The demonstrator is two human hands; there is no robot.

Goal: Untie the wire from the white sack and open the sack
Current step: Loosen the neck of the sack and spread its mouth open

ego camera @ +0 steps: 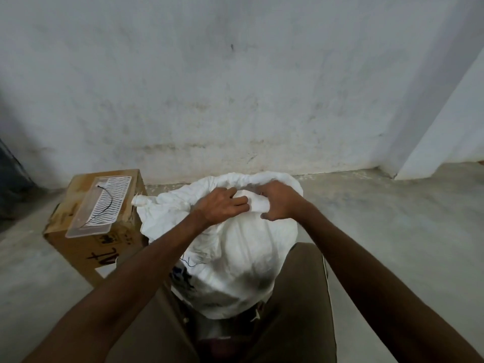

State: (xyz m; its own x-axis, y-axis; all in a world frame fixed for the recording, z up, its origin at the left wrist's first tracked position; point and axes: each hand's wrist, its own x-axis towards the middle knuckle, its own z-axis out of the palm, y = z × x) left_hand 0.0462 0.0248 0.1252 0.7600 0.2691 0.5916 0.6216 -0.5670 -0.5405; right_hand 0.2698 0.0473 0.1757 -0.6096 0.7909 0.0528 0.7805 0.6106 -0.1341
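A full white sack (233, 247) stands on the floor between my knees, its top fabric bunched and folded. My left hand (220, 205) and my right hand (277, 203) both grip the gathered neck of the sack, fingers closed on a twisted fold of white cloth between them. A thin black wire (106, 205) lies curved on a clear plastic tray on the box to the left, apart from the sack. No wire shows around the sack's neck, though my hands hide part of it.
A brown cardboard box (78, 244) stands left of the sack, with a clear plastic tray (102, 205) with white wavy lines on top. A stained white wall (235, 100) rises close behind. Bare concrete floor (392, 218) spreads to the right.
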